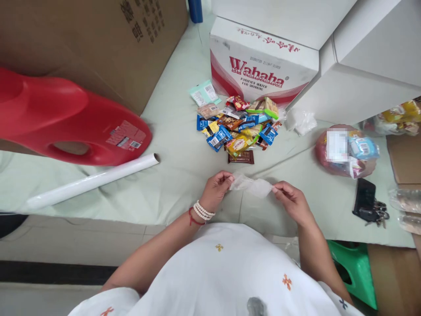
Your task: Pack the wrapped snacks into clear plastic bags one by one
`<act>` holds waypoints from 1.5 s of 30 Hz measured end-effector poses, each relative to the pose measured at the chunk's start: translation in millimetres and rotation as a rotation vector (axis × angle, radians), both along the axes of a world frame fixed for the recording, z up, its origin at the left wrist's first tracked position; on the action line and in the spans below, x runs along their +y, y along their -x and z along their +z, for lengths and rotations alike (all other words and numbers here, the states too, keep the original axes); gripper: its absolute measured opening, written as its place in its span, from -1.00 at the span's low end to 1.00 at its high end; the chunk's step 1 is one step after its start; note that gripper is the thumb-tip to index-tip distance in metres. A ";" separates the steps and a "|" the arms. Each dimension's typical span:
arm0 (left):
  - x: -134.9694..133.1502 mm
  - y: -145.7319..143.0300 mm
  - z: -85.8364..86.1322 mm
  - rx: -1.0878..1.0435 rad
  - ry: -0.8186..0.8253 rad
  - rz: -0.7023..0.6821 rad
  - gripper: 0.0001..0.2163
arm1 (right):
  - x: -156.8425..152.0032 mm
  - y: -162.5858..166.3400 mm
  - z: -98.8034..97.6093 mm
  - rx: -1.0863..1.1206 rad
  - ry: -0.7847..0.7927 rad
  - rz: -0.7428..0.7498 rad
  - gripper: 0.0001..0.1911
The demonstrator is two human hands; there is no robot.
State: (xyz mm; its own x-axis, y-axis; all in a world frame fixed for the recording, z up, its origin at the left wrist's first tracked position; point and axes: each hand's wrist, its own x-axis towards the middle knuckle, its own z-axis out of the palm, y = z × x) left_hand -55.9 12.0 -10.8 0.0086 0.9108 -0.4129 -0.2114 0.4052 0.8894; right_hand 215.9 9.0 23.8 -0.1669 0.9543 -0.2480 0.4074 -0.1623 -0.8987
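Both hands hold a small clear plastic bag (251, 185) stretched between them, just above the pale green cloth (177, 162). My left hand (215, 189) pinches its left end; a bead bracelet and a red string sit on that wrist. My right hand (291, 201) pinches the right end. A pile of small wrapped snacks (238, 129) lies a little beyond the bag, apart from both hands.
A Wahaha water carton (263, 66) stands behind the snacks, beside a white box (368, 57). A red jug (62, 120), a white roll (92, 181) and a brown carton (98, 39) lie left. A bag of goods (347, 151), phone with keys (365, 199) and green stool (357, 265) are right.
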 end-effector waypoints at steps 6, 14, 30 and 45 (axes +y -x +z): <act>-2.0 4.1 3.9 0.060 -0.061 0.032 -0.65 | -3.5 -18.7 8.2 -0.065 -0.017 -0.346 -0.65; -18.9 -6.2 25.0 0.316 -0.380 -0.062 -0.83 | 6.7 81.4 4.3 0.490 0.418 -0.187 -0.49; -30.3 5.6 16.8 0.366 -0.385 -0.041 -0.78 | 6.3 91.2 -10.0 0.531 0.307 -0.149 -0.47; -23.4 16.5 0.2 0.093 0.142 0.141 -0.62 | -13.7 84.9 -21.4 0.384 0.257 -0.141 -0.77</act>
